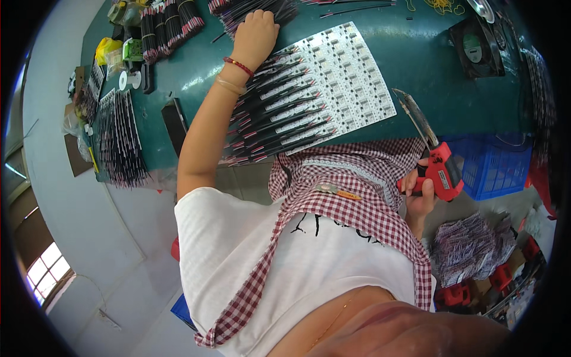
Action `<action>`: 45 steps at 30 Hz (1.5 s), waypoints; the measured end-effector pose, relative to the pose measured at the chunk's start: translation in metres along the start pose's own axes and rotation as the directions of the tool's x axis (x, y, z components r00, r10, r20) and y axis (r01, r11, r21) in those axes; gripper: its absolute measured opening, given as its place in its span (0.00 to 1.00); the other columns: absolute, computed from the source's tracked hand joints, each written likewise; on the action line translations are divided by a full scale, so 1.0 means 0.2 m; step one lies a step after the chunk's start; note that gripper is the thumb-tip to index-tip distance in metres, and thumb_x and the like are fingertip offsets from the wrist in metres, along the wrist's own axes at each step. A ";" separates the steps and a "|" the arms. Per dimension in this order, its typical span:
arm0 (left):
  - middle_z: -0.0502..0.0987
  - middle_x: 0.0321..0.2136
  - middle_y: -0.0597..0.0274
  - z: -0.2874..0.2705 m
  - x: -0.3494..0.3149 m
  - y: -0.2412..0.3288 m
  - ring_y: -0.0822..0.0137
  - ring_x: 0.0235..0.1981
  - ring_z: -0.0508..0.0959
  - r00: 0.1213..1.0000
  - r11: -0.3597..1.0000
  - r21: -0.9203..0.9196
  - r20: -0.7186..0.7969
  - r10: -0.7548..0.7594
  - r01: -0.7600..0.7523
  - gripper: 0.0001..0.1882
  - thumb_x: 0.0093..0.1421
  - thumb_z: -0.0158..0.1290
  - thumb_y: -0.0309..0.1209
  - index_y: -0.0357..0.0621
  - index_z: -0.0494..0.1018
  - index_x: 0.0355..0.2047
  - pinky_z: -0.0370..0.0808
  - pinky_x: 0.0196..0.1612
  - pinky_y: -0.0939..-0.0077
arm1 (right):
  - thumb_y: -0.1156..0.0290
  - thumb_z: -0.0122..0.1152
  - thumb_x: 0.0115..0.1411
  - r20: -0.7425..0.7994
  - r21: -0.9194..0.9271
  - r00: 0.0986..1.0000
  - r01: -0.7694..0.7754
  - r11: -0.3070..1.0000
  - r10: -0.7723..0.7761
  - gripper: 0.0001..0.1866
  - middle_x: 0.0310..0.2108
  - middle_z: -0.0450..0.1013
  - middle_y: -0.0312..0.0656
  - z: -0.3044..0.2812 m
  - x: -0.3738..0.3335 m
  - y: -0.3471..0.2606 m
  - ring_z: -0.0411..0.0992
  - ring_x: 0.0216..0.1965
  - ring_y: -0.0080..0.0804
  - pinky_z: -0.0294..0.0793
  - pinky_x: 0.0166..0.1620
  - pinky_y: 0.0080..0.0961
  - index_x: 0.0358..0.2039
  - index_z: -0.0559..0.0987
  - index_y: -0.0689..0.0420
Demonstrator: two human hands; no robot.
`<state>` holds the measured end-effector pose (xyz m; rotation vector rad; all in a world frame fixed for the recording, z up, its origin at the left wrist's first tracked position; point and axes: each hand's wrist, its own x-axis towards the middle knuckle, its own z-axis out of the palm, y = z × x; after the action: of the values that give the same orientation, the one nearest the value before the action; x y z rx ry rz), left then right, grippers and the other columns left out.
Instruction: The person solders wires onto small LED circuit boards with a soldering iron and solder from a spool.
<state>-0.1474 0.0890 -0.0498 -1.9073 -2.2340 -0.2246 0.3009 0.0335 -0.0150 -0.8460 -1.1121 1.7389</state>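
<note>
My left hand [257, 38] reaches to the far side of the green table, its fingers curled down onto a loose pile of black wires [229, 18] with reddish ends. Its fingertips are hidden among them. Below that wrist lies a white circuit board panel [351, 77] marked off in rows of small boards. Several black wires [267, 128] lie side by side across its left part, their ends on the board rows. My right hand [421, 190] is wrapped round the handle of a red and black soldering gun [443, 172]. Its metal tip points up and left, beside the panel's right edge.
Tied bundles of black wires [169, 27] lie at the far left. A wired panel [119, 137] sits at the table's left edge, near a black box [174, 125]. At right are a black fan [476, 47], a blue crate [496, 166] and a heap of wired boards [470, 247].
</note>
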 end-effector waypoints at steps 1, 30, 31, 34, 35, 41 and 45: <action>0.74 0.30 0.53 0.00 0.00 -0.01 0.52 0.37 0.75 1.000 1.000 0.003 -0.007 0.000 0.000 0.12 0.57 0.53 0.35 0.38 0.69 0.31 0.74 0.37 0.60 | 0.59 0.50 0.63 -0.001 -0.004 1.000 0.001 1.000 -0.001 0.24 0.19 0.64 0.38 0.00 0.01 0.00 0.59 0.16 0.20 0.65 0.23 0.21 0.49 0.65 0.67; 0.74 0.26 0.66 -0.30 -0.01 0.11 0.82 0.22 0.64 0.919 0.237 -0.890 0.361 -0.157 0.390 0.07 0.58 0.54 0.27 0.38 0.69 0.33 0.63 0.24 0.86 | 0.59 0.50 0.64 0.007 0.076 1.000 -0.025 0.997 0.024 0.24 0.17 0.65 0.39 0.26 0.30 -0.18 0.60 0.14 0.21 0.66 0.21 0.21 0.49 0.65 0.68; 0.74 0.26 0.67 -0.30 -0.03 0.11 0.82 0.25 0.66 0.924 0.329 -0.866 0.375 -0.074 0.377 0.07 0.57 0.56 0.28 0.37 0.70 0.31 0.65 0.27 0.85 | 0.59 0.50 0.64 -0.001 0.070 1.000 -0.028 0.997 0.028 0.24 0.17 0.65 0.39 0.28 0.32 -0.18 0.60 0.14 0.21 0.66 0.21 0.21 0.49 0.65 0.68; 0.73 0.23 0.62 -0.23 -0.13 0.12 0.74 0.25 0.69 0.904 0.478 -0.777 0.418 -0.096 0.410 0.11 0.53 0.59 0.30 0.35 0.71 0.30 0.68 0.30 0.78 | 0.62 0.51 0.64 0.071 0.099 0.995 -0.082 0.992 0.075 0.24 0.18 0.66 0.41 0.35 0.39 -0.17 0.64 0.15 0.23 0.69 0.22 0.23 0.51 0.65 0.69; 0.74 0.21 0.55 -0.20 -0.16 0.13 0.69 0.22 0.72 0.910 0.528 -0.749 0.391 -0.136 0.401 0.14 0.51 0.60 0.32 0.34 0.71 0.31 0.69 0.29 0.74 | 0.62 0.51 0.64 0.068 0.093 0.994 -0.090 0.992 0.083 0.24 0.18 0.66 0.41 0.37 0.41 -0.16 0.64 0.15 0.23 0.69 0.22 0.23 0.51 0.65 0.69; 0.73 0.19 0.62 -0.27 -0.13 0.18 0.77 0.23 0.68 0.860 0.588 -0.664 0.496 -0.117 0.462 0.11 0.53 0.58 0.30 0.32 0.73 0.29 0.68 0.28 0.77 | 0.63 0.50 0.64 0.123 -0.104 0.953 -0.265 0.959 0.276 0.21 0.18 0.67 0.40 0.47 0.49 -0.14 0.63 0.14 0.21 0.68 0.21 0.19 0.48 0.67 0.69; 0.73 0.19 0.45 -0.20 -0.15 0.18 0.59 0.19 0.73 0.907 0.460 -0.783 0.381 -0.177 0.419 0.14 0.49 0.58 0.33 0.32 0.75 0.29 0.70 0.28 0.68 | 0.67 0.50 0.63 0.087 -0.172 0.937 -0.320 0.932 0.338 0.18 0.17 0.66 0.38 0.51 0.54 -0.10 0.60 0.13 0.18 0.65 0.19 0.18 0.47 0.68 0.69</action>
<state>-0.1046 0.0570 -0.0195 -1.9109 -2.9602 -1.5111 0.1771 0.1035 0.0324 -1.0903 -1.2507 2.0169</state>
